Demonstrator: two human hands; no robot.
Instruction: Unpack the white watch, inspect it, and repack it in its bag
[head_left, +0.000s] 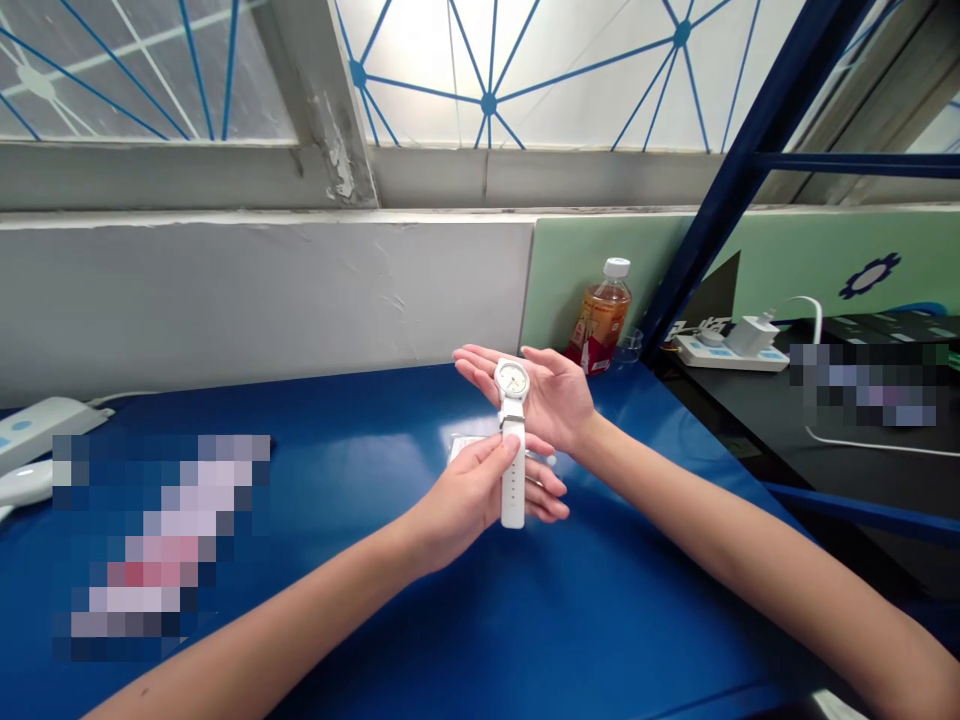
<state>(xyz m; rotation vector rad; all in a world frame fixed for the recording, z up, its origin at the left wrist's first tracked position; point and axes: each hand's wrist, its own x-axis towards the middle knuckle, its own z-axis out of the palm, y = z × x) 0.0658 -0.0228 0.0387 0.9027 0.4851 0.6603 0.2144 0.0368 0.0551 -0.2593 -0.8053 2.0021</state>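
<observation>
A white wristwatch with a round pale dial hangs over the blue tabletop, its strap pointing down toward me. My left hand pinches the strap between thumb and fingers, with the free end showing a row of small holes. Behind the watch, my right hand is turned palm up with its fingers stretched out to the left, close to the dial; whether it touches the watch I cannot tell. A small white item in clear wrapping lies on the table, partly hidden behind my left hand.
A blue table spreads beneath my arms. At its back stands a drink bottle beside a clear cup. To the left lie a power strip and a blurred-out object. A blue metal frame rises at right, near another power strip.
</observation>
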